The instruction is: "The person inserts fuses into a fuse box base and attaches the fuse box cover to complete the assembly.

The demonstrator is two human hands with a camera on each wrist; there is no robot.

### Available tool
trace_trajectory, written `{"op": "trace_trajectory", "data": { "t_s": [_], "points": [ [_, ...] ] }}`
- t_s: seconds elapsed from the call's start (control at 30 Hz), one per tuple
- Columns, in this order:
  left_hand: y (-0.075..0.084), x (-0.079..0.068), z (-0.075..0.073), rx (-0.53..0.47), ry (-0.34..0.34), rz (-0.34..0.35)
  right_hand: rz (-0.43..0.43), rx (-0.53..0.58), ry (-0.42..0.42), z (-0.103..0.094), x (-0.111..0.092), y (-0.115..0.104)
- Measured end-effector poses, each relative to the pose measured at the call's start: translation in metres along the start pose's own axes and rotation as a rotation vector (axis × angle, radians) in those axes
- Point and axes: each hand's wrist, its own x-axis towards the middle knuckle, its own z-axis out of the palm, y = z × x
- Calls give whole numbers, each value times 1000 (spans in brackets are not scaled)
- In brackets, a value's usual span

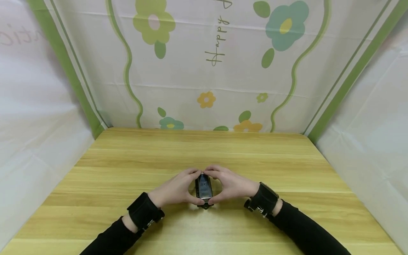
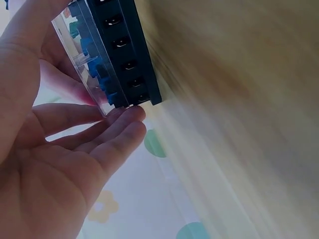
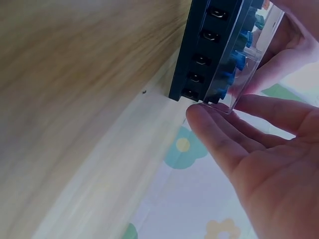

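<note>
A small black terminal block (image 1: 204, 187) with a clear plastic cover (image 3: 255, 56) sits on the wooden table, long side pointing away from me. My left hand (image 1: 174, 189) holds it from the left, thumb at its near end and fingers at its far end. From the other side, my right hand (image 1: 234, 185) grips it the same way, so the fingertips of both hands meet at each end. Wrist views show a row of metal-lined openings along the black side (image 2: 123, 52) and blue parts under the cover. Fingertips lie right at the cover's end edge.
The wooden table (image 1: 127, 156) spreads around both hands. A white cloth (image 1: 191, 78) printed with flowers hangs at its back edge, and white cloth walls (image 1: 376, 117) stand on both sides. Black straps (image 1: 145, 212) wrap both wrists.
</note>
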Motion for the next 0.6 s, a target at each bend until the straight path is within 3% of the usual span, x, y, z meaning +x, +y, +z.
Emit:
{"op": "trace_trajectory", "data": {
  "t_s": [0.37, 0.6],
  "points": [
    [7, 6, -4, -3, -40, -10, 52, -53, -67, -7, 3, -11],
    [8, 5, -1, 6, -29, -5, 69, -54, -46, -4, 2, -15]
  ]
}}
